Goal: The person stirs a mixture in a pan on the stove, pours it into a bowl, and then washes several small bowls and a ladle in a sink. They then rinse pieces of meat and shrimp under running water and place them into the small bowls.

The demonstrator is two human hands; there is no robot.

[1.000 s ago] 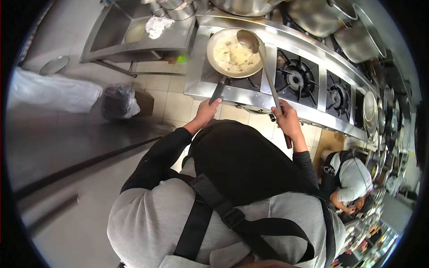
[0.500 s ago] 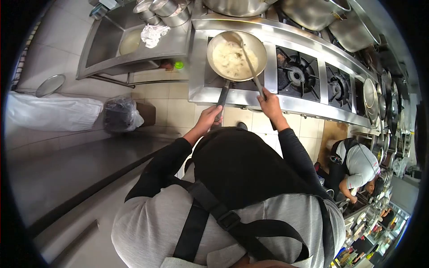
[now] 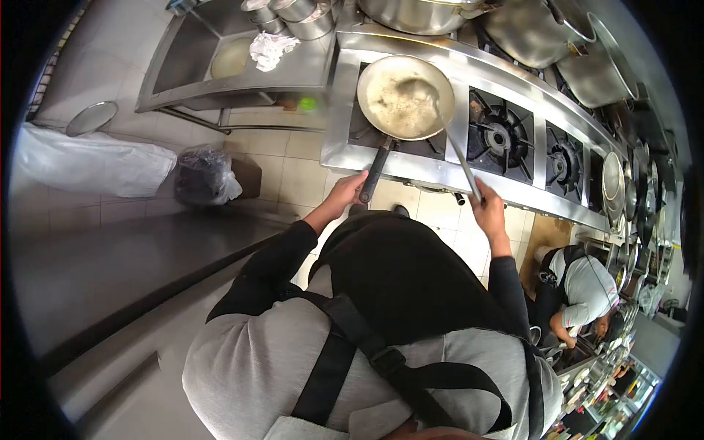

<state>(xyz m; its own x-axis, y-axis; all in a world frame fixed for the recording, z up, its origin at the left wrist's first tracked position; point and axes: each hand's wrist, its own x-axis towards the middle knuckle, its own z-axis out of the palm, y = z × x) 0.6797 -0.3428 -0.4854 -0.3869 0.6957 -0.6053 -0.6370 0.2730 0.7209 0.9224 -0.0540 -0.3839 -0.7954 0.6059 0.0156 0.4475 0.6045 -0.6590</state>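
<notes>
A light-coloured frying pan [image 3: 374, 110] sits over the left burner of the stove, with pale, creamy food [image 3: 400, 86] in it. My left hand [image 3: 345, 193] is closed at the end of the pan's dark handle, its thumb along the side and the other fingers mostly hidden. My right hand [image 3: 490, 211] grips the upper end of a long metal ladle [image 3: 460, 156]. The ladle's bowl rests in the food, toward the right side of the pan, and looks slightly blurred.
Two unlit burners [image 3: 501, 136] lie right of the pan, with large steel pots [image 3: 411, 16] behind. On the left stands a steel sink [image 3: 176, 59] with a crumpled white cloth [image 3: 271, 50]. A co-worker [image 3: 587, 286] bends over a counter at right.
My right hand has moved right and toward me with the ladle, whose bowl has shifted from the pan's far side toward its right. The view has also shifted slightly.
</notes>
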